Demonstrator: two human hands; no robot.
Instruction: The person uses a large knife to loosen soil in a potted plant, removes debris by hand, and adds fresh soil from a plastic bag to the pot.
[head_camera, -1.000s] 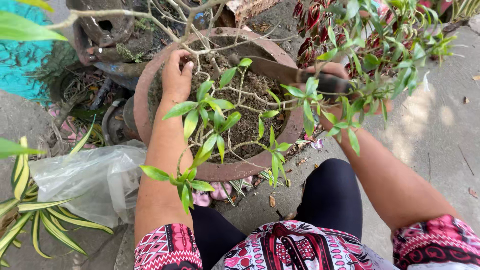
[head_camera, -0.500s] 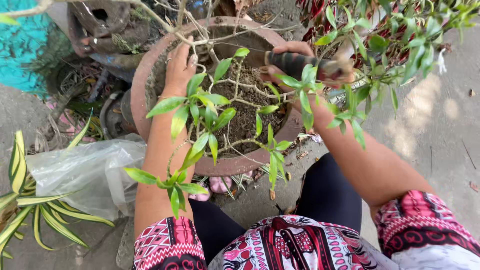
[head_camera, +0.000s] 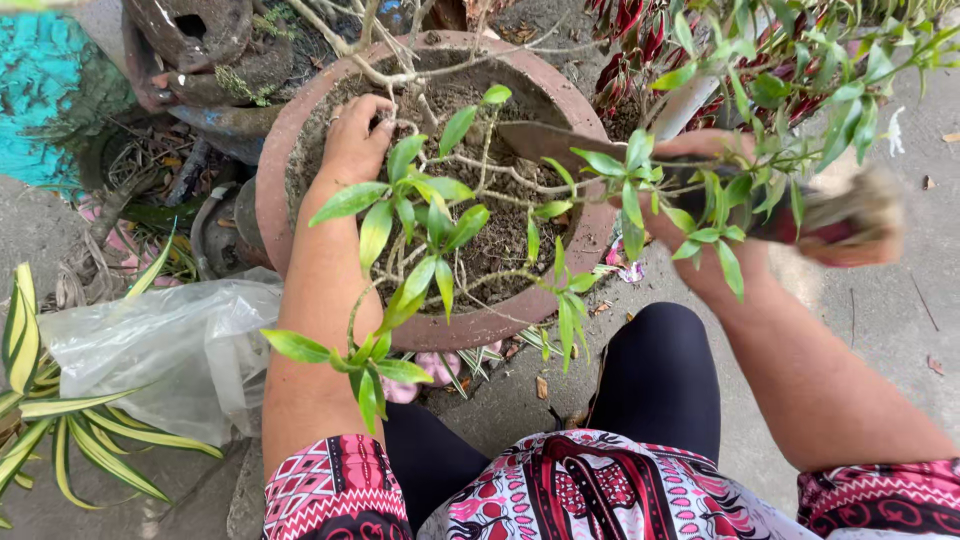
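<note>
A round terracotta pot (head_camera: 560, 95) filled with dry soil (head_camera: 500, 240) holds a thin-branched plant with green leaves (head_camera: 420, 210). My left hand (head_camera: 355, 140) reaches into the pot at its far left side, fingers curled in the soil near the woody stem (head_camera: 400, 75). My right hand (head_camera: 700, 190) is over the pot's right rim, shut on the handle of a knife-like tool whose flat blade (head_camera: 545, 140) points left across the soil. Leaves partly hide that hand.
A clear plastic bag (head_camera: 160, 350) lies on the concrete at the left, beside striped yellow-green leaves (head_camera: 30, 400). Old dark pots (head_camera: 195, 40) stand behind. Red-leaved plants (head_camera: 640, 40) crowd the upper right. My knees (head_camera: 650, 380) are below the pot.
My right hand with the tool has shifted right and nearer, the blade now lying over the soil. The left hand stays in the pot. The view moved closer.
</note>
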